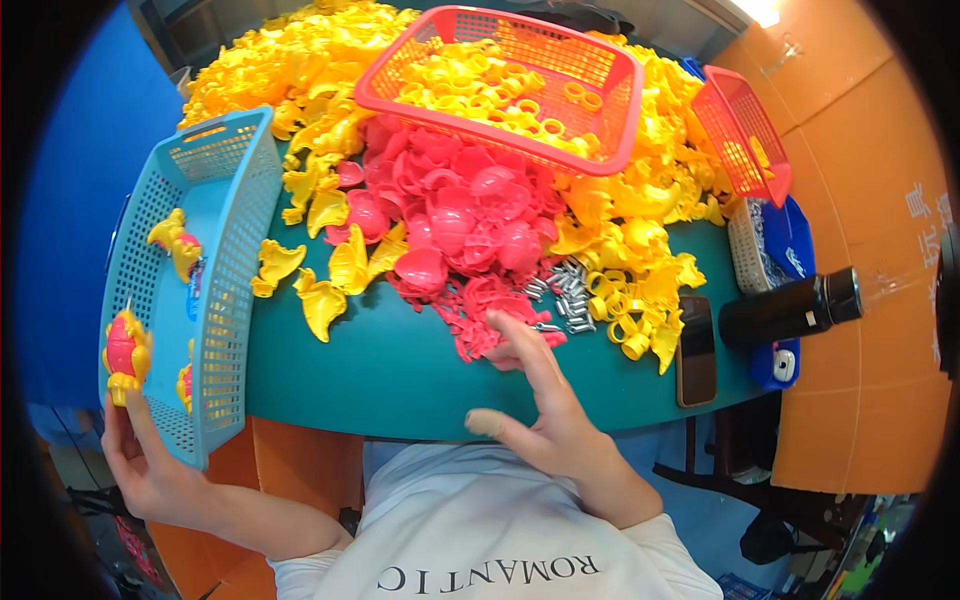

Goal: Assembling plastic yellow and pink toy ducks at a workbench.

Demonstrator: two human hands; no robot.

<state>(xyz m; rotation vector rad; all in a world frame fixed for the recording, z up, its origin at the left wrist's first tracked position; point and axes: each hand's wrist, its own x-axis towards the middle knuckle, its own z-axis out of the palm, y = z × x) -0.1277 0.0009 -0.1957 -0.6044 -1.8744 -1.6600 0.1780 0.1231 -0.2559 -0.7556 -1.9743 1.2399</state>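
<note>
Pinching the lower end of a yellow-and-pink toy (127, 350), the left hand (150, 465) holds it at the near-left end of the blue basket (225, 330); whether the basket bears any of its weight I cannot tell. The two hands are well apart: the right hand (560, 425), fingers spread, grips nothing visible, its fingertips over the small pink parts (475, 315) at the front of the heap, contact unclear. Since the left grip catches only the toy's end, a knock on the basket rim could twist it loose and drop it outside. A careless sweep by the right hand could mix the metal pins (572, 300) with the yellow rings (625, 315), or send loose pieces off the curved edge of the desk (330, 390). The phone (696, 350) and black bottle (790, 310), close together at the right, might be nudged by a wide reach. As for writing, dark capitals cross the white shirt (470, 520), upside down in this view; pale characters mark the orange wall (850, 190), and the bottle carries a tiny light label, too small to read.
</note>
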